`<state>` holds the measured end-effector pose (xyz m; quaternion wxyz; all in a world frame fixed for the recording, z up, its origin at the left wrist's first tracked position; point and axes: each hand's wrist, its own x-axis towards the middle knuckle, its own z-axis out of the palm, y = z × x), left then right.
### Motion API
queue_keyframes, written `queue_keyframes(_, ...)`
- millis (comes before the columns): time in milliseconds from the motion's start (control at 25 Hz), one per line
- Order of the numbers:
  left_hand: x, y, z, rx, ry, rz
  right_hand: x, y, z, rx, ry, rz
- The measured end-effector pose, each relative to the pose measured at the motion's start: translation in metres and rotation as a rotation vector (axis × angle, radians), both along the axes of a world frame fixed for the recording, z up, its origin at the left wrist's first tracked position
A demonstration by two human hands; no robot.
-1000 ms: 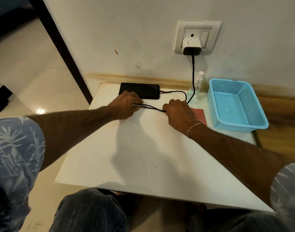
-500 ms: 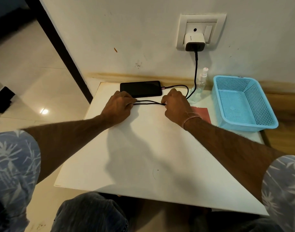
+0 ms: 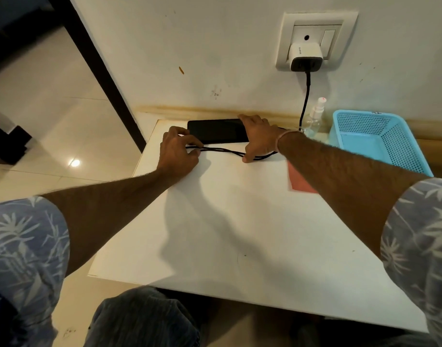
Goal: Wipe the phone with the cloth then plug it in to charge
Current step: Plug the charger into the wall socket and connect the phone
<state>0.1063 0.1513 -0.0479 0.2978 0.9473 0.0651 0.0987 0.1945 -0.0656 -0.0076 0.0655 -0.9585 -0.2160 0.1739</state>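
**Tidying the charging lead: plug-in step, connection not confirmed**

Step in hand: judged as the charging half of the task. The red cloth lies flat at right of centre, partly under the right forearm, with neither hand on it, so wiping looks finished.

- Phone: flat, screen dark, upper centre of the frame, at the far edge of the table against the wall.
- Left hand: fingertips and thumb pinched on the doubled black cable, just below the phone's left end.
- Right hand: fingers straight and spread over the phone's right end, thumb pressed on the cable loop.
- Charger: seated in the socket, upper right. The lead drops from it to the table.

The phone's port end is hidden under the right hand, so I cannot tell whether the connector is in.

Next move, as a judgement: lift the right hand and check the connector is seated. Lay the slack flat without tugging the plug.

Surface and room:
- White tabletop with faint marks.
- A clear spray bottle and a blue perforated basket stand at right.
- The wall is scuffed.
- Glossy pale floor at left, crossed by a dark post.
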Motion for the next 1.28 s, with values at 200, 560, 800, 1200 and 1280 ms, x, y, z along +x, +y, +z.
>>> queue_keyframes(200, 0.001, 0.003, 0.001, -0.06, -0.002, 0.023, -0.011, 0.001, -0.006, 0.068, -0.046, 0.01)
queue_keyframes(560, 0.003, 0.005, 0.0, -0.113, -0.015, 0.041, -0.015, -0.002, -0.006, 0.112, -0.133, -0.01)
queue_keyframes(800, 0.002, 0.006, 0.002, -0.141, -0.03, 0.033, -0.018, 0.001, -0.003, 0.117, -0.119, -0.022)
queue_keyframes(1200, -0.004, 0.006, 0.005, -0.073, 0.03, -0.03, -0.036, 0.0, 0.003, 0.19, -0.178, -0.082)
queue_keyframes(1280, -0.002, 0.005, 0.008, -0.068, 0.025, -0.01, -0.046, 0.0, 0.008, 0.188, -0.165, -0.099)
